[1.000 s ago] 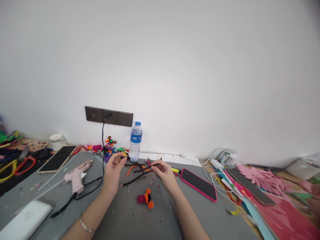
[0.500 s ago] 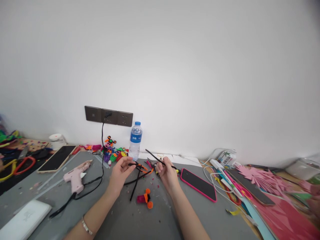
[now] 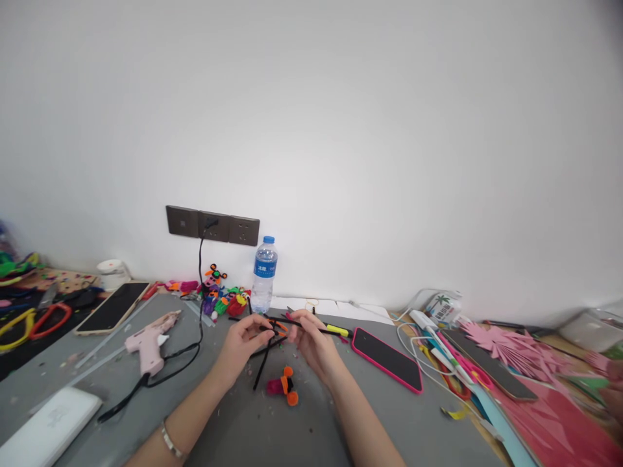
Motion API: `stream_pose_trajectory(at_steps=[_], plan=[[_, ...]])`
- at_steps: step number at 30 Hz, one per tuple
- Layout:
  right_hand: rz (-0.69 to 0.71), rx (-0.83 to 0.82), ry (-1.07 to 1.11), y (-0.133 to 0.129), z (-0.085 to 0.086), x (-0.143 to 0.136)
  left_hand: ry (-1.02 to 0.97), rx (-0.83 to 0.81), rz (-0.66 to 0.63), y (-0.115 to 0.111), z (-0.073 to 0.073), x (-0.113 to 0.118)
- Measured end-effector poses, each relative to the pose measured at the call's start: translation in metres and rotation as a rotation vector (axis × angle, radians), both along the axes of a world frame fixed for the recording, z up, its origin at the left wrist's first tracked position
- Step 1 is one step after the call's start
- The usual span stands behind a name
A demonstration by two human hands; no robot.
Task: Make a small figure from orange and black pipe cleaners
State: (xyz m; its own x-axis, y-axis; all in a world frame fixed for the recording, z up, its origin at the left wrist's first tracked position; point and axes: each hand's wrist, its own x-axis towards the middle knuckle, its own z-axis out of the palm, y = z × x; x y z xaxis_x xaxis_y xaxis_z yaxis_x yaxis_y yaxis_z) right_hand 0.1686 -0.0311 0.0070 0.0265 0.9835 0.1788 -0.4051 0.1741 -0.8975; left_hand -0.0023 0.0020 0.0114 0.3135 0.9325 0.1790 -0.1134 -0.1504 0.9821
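Black fuzzy stems (image 3: pixel 263 364) lie and cross around my hands at the middle of the grey mat. My left hand (image 3: pixel 247 338) is closed, thumb and fingers pinching a black stem. Close beside it on the right, my right hand (image 3: pixel 311 337) has its fingers closed on a black stem that runs across between both hands. Orange pieces show between the hands, partly hidden. Nearer me on the mat lies a small magenta and orange fuzzy figure (image 3: pixel 283 386). A yellow-handled tool (image 3: pixel 338 331) lies just right of my right hand.
A water bottle (image 3: pixel 265 275) stands behind my hands, beside small colourful figures (image 3: pixel 226 301). At the left are a pink glue gun (image 3: pixel 148 345) with its cord and a phone. A pink-edged phone (image 3: pixel 387 359), cables, scissors and pink paper lie at the right.
My right hand has moved left, close to my left hand, and the black stem in it now lies nearly level instead of slanting up. The yellow-handled tool shows more.
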Motion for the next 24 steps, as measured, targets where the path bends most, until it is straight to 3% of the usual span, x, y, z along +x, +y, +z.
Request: stream_pose_trajectory(at_steps=[11, 24], plan=[[-0.035, 0.055, -0.309, -0.0067, 0.0045, -0.0064, -0.034, 0.001, 0.008, 0.0002, -0.0026, 0.0012], [-0.005, 0.058, -0.393, -0.0067, 0.005, -0.0007, -0.018, 0.011, -0.037, 0.0007, -0.0011, 0.0005]])
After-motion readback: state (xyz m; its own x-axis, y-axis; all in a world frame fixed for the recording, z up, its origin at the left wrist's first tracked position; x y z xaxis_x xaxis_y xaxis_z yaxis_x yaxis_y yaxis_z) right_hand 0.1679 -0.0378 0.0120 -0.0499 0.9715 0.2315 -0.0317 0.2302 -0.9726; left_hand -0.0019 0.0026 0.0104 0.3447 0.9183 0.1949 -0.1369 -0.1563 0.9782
